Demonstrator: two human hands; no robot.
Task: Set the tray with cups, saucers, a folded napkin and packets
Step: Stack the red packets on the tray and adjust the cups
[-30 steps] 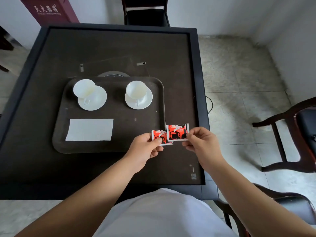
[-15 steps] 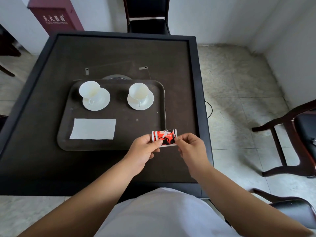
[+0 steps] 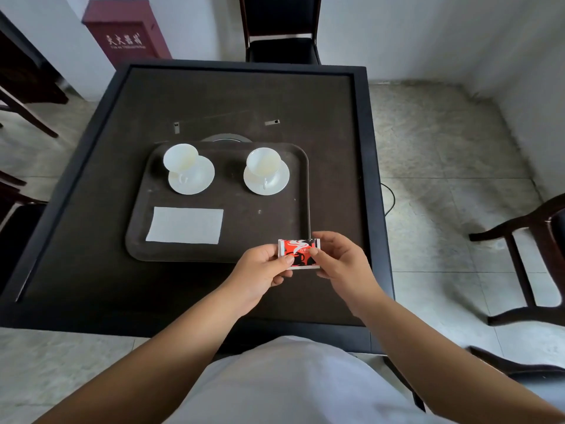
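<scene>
A dark tray (image 3: 293,228) lies on the table. Two white cups stand on white saucers at its far side, one at the left (image 3: 191,174) and one at the right (image 3: 266,175). A folded white napkin (image 3: 185,224) lies flat in the tray's near left part. Red and black packets (image 3: 299,250) are held stacked together just off the tray's near right corner. My left hand (image 3: 260,270) pinches their left edge and my right hand (image 3: 339,261) pinches their right edge. How many packets are in the stack is hidden.
The dark square table (image 3: 336,102) has a raised black rim. A black chair (image 3: 281,32) stands at its far side, a dark wooden chair (image 3: 526,258) at the right, and a red cabinet (image 3: 128,32) against the far wall.
The two packets, held side by side a second ago, have been slid together into one stack between my hands. The view has drawn back a little.
</scene>
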